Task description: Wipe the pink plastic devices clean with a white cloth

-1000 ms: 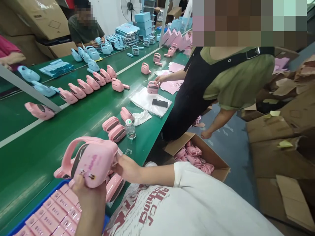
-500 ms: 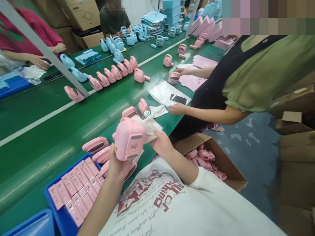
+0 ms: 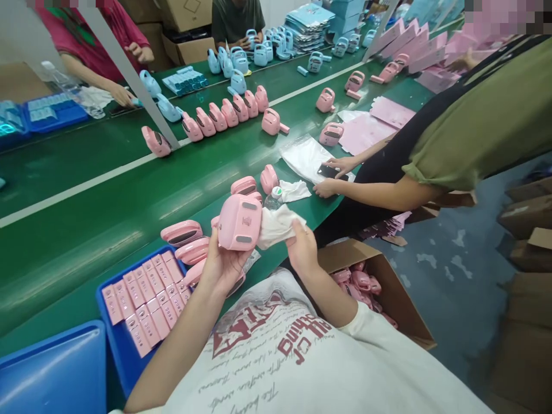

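- Blue tray (image 3: 114, 351): at eight o'clock from the pink case (image 3: 230, 223).
- Left hand (image 3: 226, 267): grip cradles the case above the tabletop (image 3: 317, 210).
- Right hand (image 3: 303, 248): grip pinches white cloth (image 3: 276, 226) at the case's three o'clock; wiping seems the step, calling next for steadiness.

White short-sleeved shirt (image 3: 366, 368), dark red block lettering (image 3: 248, 328), fine grey script (image 3: 245, 352); forearms (image 3: 183, 339), fingers (image 3: 214, 248) bare.

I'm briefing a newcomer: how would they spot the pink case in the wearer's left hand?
On the green table, find the blue tray of pink blocks. To its right, the wearer's left hand holds the pink case. Unlike its pink neighbours on the table, it is raised, showing a face with two grey strips.
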Available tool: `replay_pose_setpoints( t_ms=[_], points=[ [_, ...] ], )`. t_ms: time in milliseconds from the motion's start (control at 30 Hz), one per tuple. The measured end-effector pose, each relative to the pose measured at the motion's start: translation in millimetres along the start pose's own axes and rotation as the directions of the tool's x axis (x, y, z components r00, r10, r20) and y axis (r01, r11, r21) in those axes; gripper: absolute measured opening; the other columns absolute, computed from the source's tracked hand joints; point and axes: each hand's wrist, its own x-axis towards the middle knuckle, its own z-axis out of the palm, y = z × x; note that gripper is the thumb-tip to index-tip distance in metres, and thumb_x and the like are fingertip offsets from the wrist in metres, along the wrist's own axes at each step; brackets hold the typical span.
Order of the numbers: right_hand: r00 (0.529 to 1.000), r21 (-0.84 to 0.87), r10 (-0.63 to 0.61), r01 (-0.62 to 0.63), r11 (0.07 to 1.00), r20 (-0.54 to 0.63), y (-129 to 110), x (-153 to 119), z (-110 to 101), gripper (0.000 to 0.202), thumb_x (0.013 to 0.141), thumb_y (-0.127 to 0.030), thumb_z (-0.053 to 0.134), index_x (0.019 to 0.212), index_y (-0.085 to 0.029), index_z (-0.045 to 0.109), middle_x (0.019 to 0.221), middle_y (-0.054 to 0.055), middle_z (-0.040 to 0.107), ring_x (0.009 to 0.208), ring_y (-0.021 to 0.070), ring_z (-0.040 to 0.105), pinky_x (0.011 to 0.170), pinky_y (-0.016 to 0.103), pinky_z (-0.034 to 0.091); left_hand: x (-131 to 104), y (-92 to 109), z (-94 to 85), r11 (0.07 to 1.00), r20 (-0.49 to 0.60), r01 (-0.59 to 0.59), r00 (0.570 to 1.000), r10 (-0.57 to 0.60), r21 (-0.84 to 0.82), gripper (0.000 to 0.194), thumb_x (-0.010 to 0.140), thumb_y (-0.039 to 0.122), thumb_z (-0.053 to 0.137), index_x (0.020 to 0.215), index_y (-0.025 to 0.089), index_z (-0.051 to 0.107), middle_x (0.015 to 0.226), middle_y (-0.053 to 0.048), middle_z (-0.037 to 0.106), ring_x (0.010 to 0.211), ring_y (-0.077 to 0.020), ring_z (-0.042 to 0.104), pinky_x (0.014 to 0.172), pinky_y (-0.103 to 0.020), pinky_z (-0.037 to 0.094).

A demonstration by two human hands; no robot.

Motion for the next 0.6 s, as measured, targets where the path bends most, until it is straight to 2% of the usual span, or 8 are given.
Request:
replay_pose_setpoints(
  t_ms=[67,133,167,267,400,467,533,600],
  points=[
    [0.999,-0.051,-0.034,0.034,0.998,0.001,-4,13,-6,0.046,0.073,-0.061,0.063,0.094,-0.02,0.067,0.091,0.006,0.072,0.095,0.0241,0.065,0.083,0.036,0.051,4,-10,-10.1,0.994,0.007,-0.03,1.0,0.029,0.104,0.048,0.073,0.047,0.072,0.108,0.014,0.064,0.105,-0.012,0.069,0.084,-0.021,0.068,0.065,-0.03,0.059],
    [0.986,-0.244,0.022,0.02,0.97,0.166,-7,22,-16,0.046,0.075,-0.061,0.06,0.093,-0.019,0.069,0.092,0.006,0.072,0.095,0.0242,0.065,0.084,0.036,0.05,5,-20,-22.9,0.962,0.084,-0.106,0.993,0.087,0.252,0.056,0.058,0.037,0.084,0.104,0.014,0.064,0.099,-0.01,0.069,0.082,-0.0212,0.067,0.065,-0.029,0.057],
    [0.96,-0.363,0.079,0.025,0.931,0.268,-9,25,-22,0.047,0.075,-0.062,0.06,0.092,-0.019,0.07,0.09,0.006,0.072,0.092,0.0242,0.065,0.082,0.036,0.05,4,-24,-29.5,0.931,0.145,-0.15,0.984,0.107,0.333,0.059,0.053,0.032,0.087,0.105,0.014,0.064,0.098,-0.009,0.069,0.084,-0.0218,0.066,0.068,-0.029,0.057],
    [0.853,-0.59,0.182,0.171,0.789,0.49,-10,32,-43,0.049,0.071,-0.064,0.06,0.082,-0.018,0.07,0.079,0.006,0.07,0.076,0.0229,0.063,0.07,0.035,0.049,0,-34,-45.6,0.793,0.305,-0.25,0.949,0.085,0.555,0.069,0.052,0.026,0.087,0.115,0.018,0.06,0.11,-0.009,0.065,0.099,-0.0259,0.063,0.08,-0.035,0.054],
    [0.708,-0.561,0.11,0.444,0.699,0.698,-5,37,-57,0.031,0.071,-0.051,0.063,0.068,-0.02,0.064,0.069,0.004,0.061,0.064,0.0184,0.056,0.058,0.03,0.043,-4,-44,-54.8,0.5,0.406,-0.39,0.91,0.082,0.774,0.08,0.051,0.037,0.087,0.123,0.019,0.057,0.123,-0.014,0.059,0.112,-0.0311,0.056,0.093,-0.043,0.048],
    [0.638,-0.557,0.133,0.53,0.639,0.759,2,36,-58,0.025,0.072,-0.042,0.062,0.061,-0.021,0.057,0.062,0.002,0.056,0.057,0.0159,0.052,0.055,0.028,0.04,-3,-46,-59.7,0.371,0.457,-0.45,0.886,0.074,0.812,0.077,0.054,0.039,0.085,0.124,0.019,0.059,0.124,-0.015,0.059,0.114,-0.0322,0.055,0.096,-0.045,0.044],
    [0.62,-0.602,0.193,0.561,0.568,0.76,11,35,-60,0.025,0.072,-0.04,0.06,0.057,-0.022,0.052,0.058,0.0,0.052,0.053,0.0142,0.048,0.051,0.027,0.037,-3,-39,-72.8,0.338,0.436,-0.449,0.892,0.119,0.827,0.066,0.062,0.036,0.08,0.123,0.021,0.06,0.126,-0.013,0.059,0.116,-0.0302,0.055,0.099,-0.042,0.043],
    [0.673,-0.675,0.216,0.552,0.49,0.708,24,36,-67,0.027,0.073,-0.042,0.058,0.057,-0.022,0.05,0.056,-0.002,0.05,0.051,0.0136,0.046,0.05,0.027,0.036,-5,-19,-99.6,0.34,0.233,-0.332,0.925,0.3,0.88,0.048,0.072,0.031,0.072,0.119,0.023,0.063,0.124,-0.01,0.062,0.115,-0.0257,0.057,0.097,-0.037,0.045]
  ],
)
